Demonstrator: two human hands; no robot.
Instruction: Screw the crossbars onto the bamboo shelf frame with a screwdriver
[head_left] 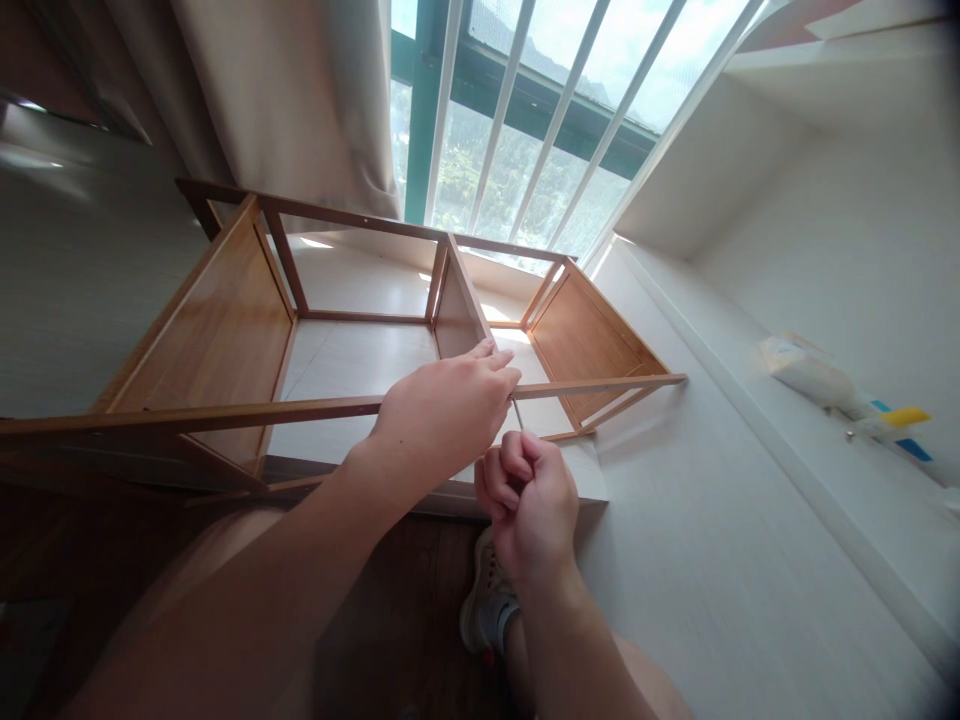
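A wooden shelf frame (225,330) lies on its side on a white ledge in front of me. My left hand (442,410) is closed over the frame's front rail (300,410), where the middle divider meets it. My right hand (529,500) sits just below, fist closed round a thin metal tool (517,412), probably a hex key. The tool's tip points up into the rail beside my left fingers.
A barred window (540,120) and a beige curtain (300,90) stand behind the frame. White wall shelving (787,170) rises on the right, with a wrapped packet and blue and yellow items (840,390) on a ledge. My shoe (487,600) is on the dark wood floor.
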